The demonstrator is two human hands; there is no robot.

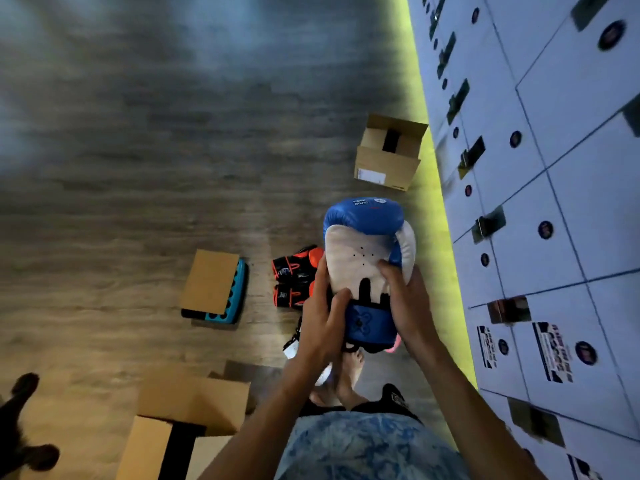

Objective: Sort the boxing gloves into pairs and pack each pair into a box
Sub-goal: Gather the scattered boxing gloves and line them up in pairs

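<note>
I hold a blue and white boxing glove point(363, 244) upright in front of me, palm side toward the camera. My left hand point(323, 320) grips its left edge and wrist cuff. My right hand point(405, 299) clasps the right side beside the thumb. Two black and orange gloves point(294, 277) lie side by side on the floor just left of the held glove. An open cardboard box point(389, 152) stands farther off by the wall. Another open cardboard box point(194, 410) sits near my feet at the lower left.
A cardboard flap lies over a teal and black item point(221, 289) on the wooden floor. A wall of white lockers point(554, 202) runs along the right, with a yellow-lit strip at its base. A dark shape point(20, 424) shows at the lower left corner.
</note>
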